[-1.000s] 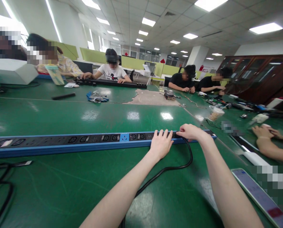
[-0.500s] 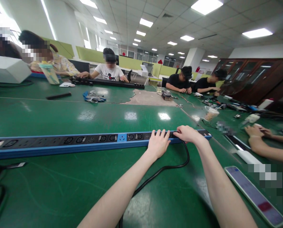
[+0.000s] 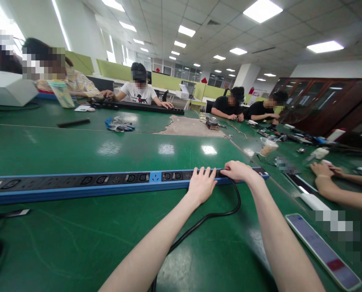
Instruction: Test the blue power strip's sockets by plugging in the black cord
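A long power strip [image 3: 101,187] with a blue casing and black sockets lies across the green table [image 3: 108,235]. One blue socket [image 3: 155,177] sits near its middle. My left hand [image 3: 201,183] rests on the strip right of that socket, its fingers spread over the top. Just to the right, my right hand [image 3: 237,170] is closed round the end of a black cable [image 3: 213,215], at the strip's sockets; the plug itself is hidden by the fingers. The cable loops down over the table and passes under my left forearm.
A phone [image 3: 323,251] lies at the lower right, near another person's hands [image 3: 323,172]. Further back are a plastic cup [image 3: 267,147], blue-grey gloves [image 3: 119,124], a dark bar [image 3: 74,123] and a metal part [image 3: 213,123]. Several people sit across the table.
The view has shifted very slightly. Both my hands keep their places on the strip. Across the table, the hand of the person in the white shirt has moved onto the black strip there.
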Tool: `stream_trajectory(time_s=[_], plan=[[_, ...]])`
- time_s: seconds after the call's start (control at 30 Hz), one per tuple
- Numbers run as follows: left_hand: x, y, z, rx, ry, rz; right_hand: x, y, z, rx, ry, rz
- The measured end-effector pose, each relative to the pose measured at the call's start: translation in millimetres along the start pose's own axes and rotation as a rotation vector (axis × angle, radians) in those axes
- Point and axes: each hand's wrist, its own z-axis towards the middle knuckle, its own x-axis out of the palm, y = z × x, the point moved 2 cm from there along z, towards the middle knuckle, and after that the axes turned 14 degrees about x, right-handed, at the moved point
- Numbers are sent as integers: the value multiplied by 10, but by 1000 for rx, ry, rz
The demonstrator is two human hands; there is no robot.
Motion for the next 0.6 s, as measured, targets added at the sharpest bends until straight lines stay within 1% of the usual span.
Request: stream_trajectory(time_s=[0.23, 0.4, 0.47, 0.53, 0.6], plan=[[10, 2, -1, 5, -7, 0, -1, -5, -44, 3, -81, -7], [18, 9, -2, 7, -7, 1, -25, -35, -10, -56, -113, 10], [24, 11, 0, 7, -6, 5, -84, -98, -10, -84, -102, 109], [30, 12, 1, 7, -9, 7, -170, -206, -44, -94, -71, 305], [34, 12, 2, 7, -12, 8, -260, -351, -104, -73, -23, 529]])
